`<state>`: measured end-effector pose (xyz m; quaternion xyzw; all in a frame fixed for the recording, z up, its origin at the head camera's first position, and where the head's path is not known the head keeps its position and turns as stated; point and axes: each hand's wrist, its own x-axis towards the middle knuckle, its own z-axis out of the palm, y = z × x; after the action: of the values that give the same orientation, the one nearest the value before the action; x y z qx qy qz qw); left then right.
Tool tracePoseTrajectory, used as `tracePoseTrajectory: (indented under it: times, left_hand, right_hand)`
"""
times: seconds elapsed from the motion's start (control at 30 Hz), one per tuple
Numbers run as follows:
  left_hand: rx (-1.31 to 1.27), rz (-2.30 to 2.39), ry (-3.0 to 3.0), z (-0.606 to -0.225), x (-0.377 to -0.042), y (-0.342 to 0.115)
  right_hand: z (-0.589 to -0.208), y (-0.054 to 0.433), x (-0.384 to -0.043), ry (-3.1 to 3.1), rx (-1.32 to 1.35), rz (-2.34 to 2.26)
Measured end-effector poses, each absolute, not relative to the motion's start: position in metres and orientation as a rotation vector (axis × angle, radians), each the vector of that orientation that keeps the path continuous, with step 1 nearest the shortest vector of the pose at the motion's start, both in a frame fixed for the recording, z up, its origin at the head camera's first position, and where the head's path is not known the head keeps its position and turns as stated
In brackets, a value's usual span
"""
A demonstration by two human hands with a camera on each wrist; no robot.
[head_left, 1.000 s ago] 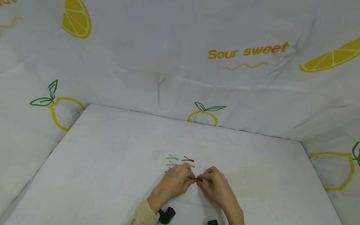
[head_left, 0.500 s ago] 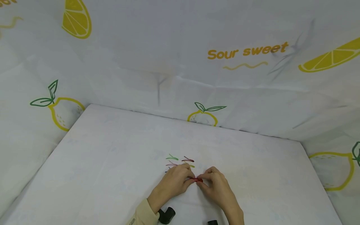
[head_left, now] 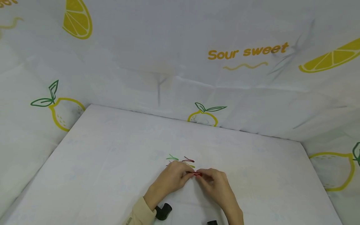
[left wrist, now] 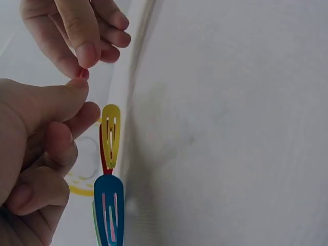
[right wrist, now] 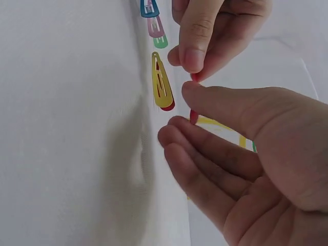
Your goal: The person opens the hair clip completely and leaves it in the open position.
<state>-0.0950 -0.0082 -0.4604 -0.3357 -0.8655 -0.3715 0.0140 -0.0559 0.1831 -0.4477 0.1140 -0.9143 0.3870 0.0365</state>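
A red snap hair clip (head_left: 197, 174) is pinched from both sides just above the white table. My left hand (head_left: 172, 177) holds its left end between thumb and fingertips; my right hand (head_left: 216, 184) pinches the right end. Much of this clip is covered by the fingers, and only red bits show in the wrist views. Past the left hand lie several open clips: a green one (head_left: 172, 157), a dark red one (head_left: 187, 160) and a yellow one (right wrist: 162, 84). A blue clip (left wrist: 109, 205) and a pink clip (right wrist: 156, 26) lie there too, mostly hidden in the head view.
White table (head_left: 112, 162) surface spreads out on both sides of the hands. A white curtain (head_left: 140, 62) with lemon prints stands behind the table's far edge. Black rounded pieces (head_left: 164, 212) show beside the left wrist and near the right forearm.
Both hands have shifted slightly away from the body with the red clip between them. The left hand now covers more of the pink clip in the head view.
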Motion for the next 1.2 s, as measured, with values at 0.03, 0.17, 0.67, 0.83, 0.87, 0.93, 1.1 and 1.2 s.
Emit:
tracePoseTrajectory:
  times: [0.03, 0.17, 0.67, 0.83, 0.87, 0.93, 1.1, 1.2]
  left_hand:
    - [-1.044, -1.169, -2.682, -0.46, -0.095, -0.009]
    - [-1.033, -1.248, -2.652, -0.458, -0.096, -0.012]
    - [-1.062, -1.188, -2.551, -0.458, -0.097, -0.014]
    - [-1.106, -1.104, -2.481, -0.459, -0.098, -0.014]
    - [-1.107, -1.096, -2.473, -0.459, -0.098, -0.014]
    - [-1.106, -1.085, -2.464, -0.458, -0.099, -0.015]
    - [-1.101, -1.093, -2.469, -0.458, -0.099, -0.017]
    - [-1.112, -1.102, -2.466, -0.458, -0.099, -0.018]
  right_hand:
    - [-0.448, 0.183, -0.056, -2.8, 0.339, 1.212]
    - [-0.446, 0.18, -0.057, -2.769, 0.275, 1.292]
    - [-0.455, 0.177, -0.059, -2.544, 0.413, 1.21]
    - [-0.456, 0.176, -0.059, -2.522, 0.416, 1.189]
    - [-0.456, 0.175, -0.059, -2.519, 0.416, 1.185]
    - [-0.456, 0.174, -0.059, -2.513, 0.422, 1.172]
    - [-0.457, 0.172, -0.06, -2.493, 0.451, 1.115]
    - [-0.459, 0.171, -0.061, -2.482, 0.457, 1.079]
